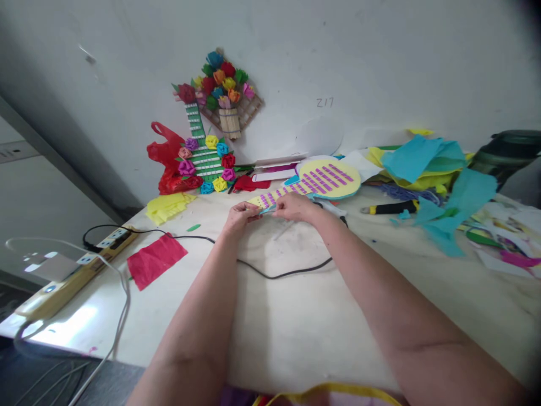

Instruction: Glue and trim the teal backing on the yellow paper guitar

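A yellow guitar-shaped cutout (351, 175) with rows of purple-pink strips and a blue edge lies across the middle of the table, its neck pointing left. My left hand (243, 217) is closed at the neck's left end, thumb and fingers pinched on it. Just to the right, my right hand (293, 207) has its fingers closed on a small light-blue strip (267, 210) along the neck's near edge. The fingers hide part of the strip.
A power strip (80, 276) and red paper (156, 260) lie left, with a black cable (274, 277) crossing the middle. A flowered green guitar (207, 160) leans on the wall. Right are black-yellow pliers (391, 207), blue paper (452, 208) and a dark bottle (507, 155).
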Available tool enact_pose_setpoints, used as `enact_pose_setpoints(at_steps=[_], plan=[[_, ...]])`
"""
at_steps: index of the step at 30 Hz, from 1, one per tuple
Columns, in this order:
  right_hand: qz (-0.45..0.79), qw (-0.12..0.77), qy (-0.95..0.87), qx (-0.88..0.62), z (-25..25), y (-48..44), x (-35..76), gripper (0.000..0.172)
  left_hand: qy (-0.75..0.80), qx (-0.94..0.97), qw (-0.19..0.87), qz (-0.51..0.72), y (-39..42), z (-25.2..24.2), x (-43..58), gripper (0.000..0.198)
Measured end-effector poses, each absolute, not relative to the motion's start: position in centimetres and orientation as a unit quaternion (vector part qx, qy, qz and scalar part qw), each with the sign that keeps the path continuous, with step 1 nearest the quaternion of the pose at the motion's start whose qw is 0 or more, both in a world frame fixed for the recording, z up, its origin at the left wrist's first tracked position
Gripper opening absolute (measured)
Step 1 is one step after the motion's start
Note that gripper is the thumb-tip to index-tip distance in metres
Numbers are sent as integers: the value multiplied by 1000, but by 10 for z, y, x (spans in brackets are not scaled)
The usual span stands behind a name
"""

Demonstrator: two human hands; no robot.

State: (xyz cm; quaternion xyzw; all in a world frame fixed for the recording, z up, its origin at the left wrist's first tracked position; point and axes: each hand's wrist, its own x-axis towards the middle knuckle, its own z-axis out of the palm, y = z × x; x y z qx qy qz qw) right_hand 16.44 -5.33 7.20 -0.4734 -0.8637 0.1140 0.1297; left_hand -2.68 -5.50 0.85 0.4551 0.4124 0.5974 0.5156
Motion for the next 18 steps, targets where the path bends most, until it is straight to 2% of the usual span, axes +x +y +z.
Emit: enact_pose_setpoints(at_steps=[18], plan=[[89,170,-859,-474,67,-51,163,23,409,474,509,590,-59,11,-26,25]])
